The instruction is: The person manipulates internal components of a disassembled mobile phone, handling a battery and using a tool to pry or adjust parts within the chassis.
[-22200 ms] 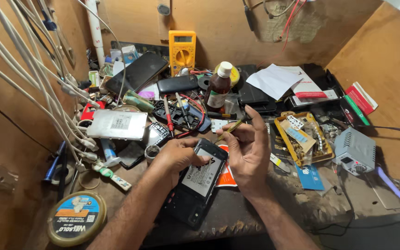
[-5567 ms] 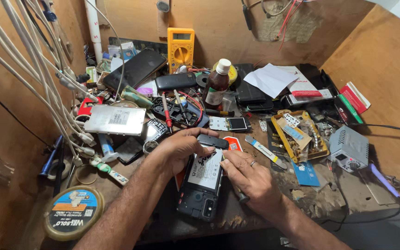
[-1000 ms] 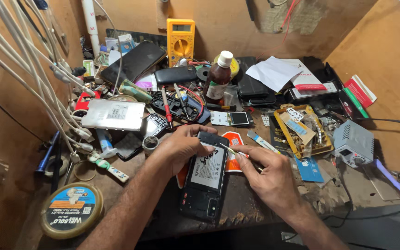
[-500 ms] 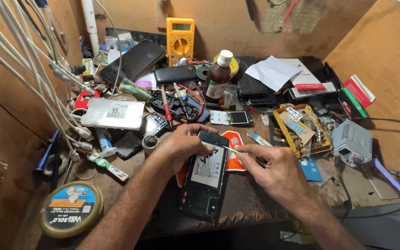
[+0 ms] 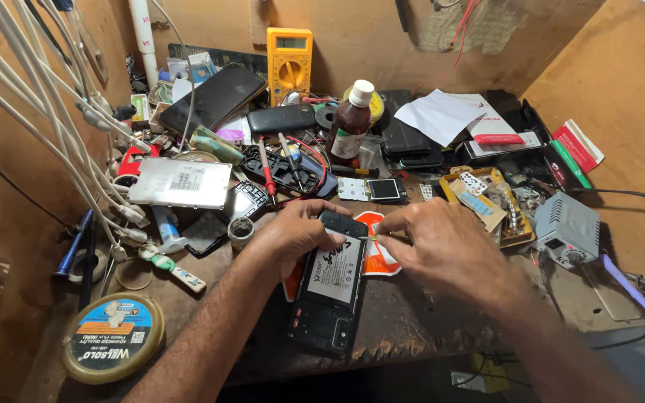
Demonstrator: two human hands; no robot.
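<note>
Head view, opened phone point(image 5: 329, 295) under left hand point(image 5: 293, 235), right hand point(image 5: 431, 242) beside

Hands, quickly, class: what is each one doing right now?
Left hand: fingers curled on the top end of the opened phone, steadying it.
Right hand: fingertips pinched on a thin tool at the phone's top edge.

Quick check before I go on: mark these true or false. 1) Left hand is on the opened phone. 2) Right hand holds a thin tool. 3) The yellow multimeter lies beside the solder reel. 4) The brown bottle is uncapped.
1) True: the left hand grips the top of the opened phone.
2) True: the right hand pinches a thin tool.
3) False: the yellow multimeter stands at the back wall, far from the solder reel.
4) False: the brown bottle has a white cap on.
</note>
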